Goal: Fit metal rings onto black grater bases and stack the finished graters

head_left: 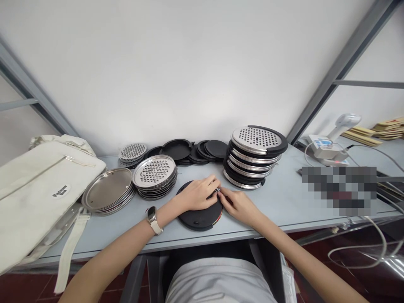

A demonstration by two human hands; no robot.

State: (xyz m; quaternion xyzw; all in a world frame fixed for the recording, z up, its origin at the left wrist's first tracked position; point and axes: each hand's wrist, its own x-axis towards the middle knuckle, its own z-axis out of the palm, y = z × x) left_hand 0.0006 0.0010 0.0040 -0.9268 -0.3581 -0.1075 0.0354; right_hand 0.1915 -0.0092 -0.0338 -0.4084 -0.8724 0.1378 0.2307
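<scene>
In front of me on the table lies a black round base (197, 216) with a thin red-and-yellow line along its right rim. My left hand (198, 194) rests over it, fingers curled toward its right edge and holding it down. My right hand (238, 204) is closed in a pinch at that edge, its fingertips meeting those of my left. A small shiny bit shows between the fingertips, too small to name. Left of the base stands a stack of round metal grater plates (154, 171). To the right rises a stack of perforated metal discs with black rims (257, 141).
Plain round metal plates (109, 189) are stacked beside a cream bag (44, 189) at the left. Several black round bases (176, 149) and small grater discs (132, 152) lie along the wall. Farther right are a white scanner (345, 123), cables and wooden strips (389, 128).
</scene>
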